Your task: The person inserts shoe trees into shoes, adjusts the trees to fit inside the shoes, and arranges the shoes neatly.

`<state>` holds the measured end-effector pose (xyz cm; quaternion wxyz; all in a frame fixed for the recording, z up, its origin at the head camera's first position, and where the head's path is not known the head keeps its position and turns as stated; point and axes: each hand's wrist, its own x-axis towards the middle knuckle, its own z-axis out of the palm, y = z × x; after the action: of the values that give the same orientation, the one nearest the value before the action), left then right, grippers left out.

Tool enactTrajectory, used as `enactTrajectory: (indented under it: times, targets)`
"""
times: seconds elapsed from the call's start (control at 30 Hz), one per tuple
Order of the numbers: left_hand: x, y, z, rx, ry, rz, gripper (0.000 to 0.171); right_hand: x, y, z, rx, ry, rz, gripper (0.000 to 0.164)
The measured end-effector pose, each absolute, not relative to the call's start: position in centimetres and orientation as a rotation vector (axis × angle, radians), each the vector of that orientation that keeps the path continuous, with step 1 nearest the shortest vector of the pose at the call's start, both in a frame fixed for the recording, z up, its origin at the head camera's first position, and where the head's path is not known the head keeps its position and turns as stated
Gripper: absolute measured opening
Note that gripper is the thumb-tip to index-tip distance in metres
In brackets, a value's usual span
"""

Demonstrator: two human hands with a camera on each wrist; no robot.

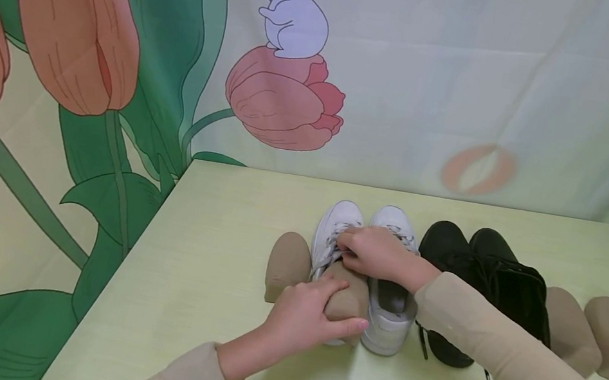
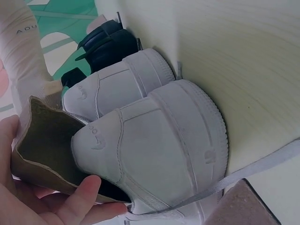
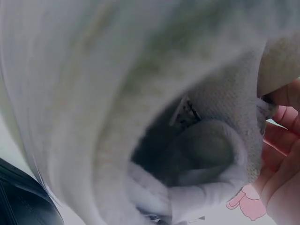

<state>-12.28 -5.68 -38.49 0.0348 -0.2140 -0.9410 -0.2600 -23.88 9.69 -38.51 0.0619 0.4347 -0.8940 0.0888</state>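
My left hand (image 1: 301, 316) grips a brown, hollow shoe shaper (image 1: 347, 300), fingers and thumb around its sides. That shaper sits partly in the opening of the left white sneaker (image 1: 327, 229). In the left wrist view its open back end (image 2: 49, 140) sticks out above the sneaker's heel (image 2: 150, 145). My right hand (image 1: 374, 252) reaches over and pinches the same sneaker's tongue by the laces. The right wrist view shows its fingers (image 3: 279, 140) close to the shaper (image 3: 281, 65). Beside it stands the second white sneaker (image 1: 386, 334), its opening showing a dark insole.
Another brown shaper (image 1: 288, 262) stands left of the sneakers. To the right are a pair of black shoes (image 1: 444, 239), partly behind my right sleeve (image 1: 474, 311), and two more shapers (image 1: 571, 331). A printed curtain (image 1: 410, 101) hangs behind the pale table (image 1: 198, 279).
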Motion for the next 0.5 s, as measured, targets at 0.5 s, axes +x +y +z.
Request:
enactTrajectory:
  times: [0.5]
  targets:
    - [-12.43,-5.59,-38.35,-0.618,-2.909,-0.854,0.061,-23.88,9.29,-38.45,1.262,-2.749,0.339,0.014]
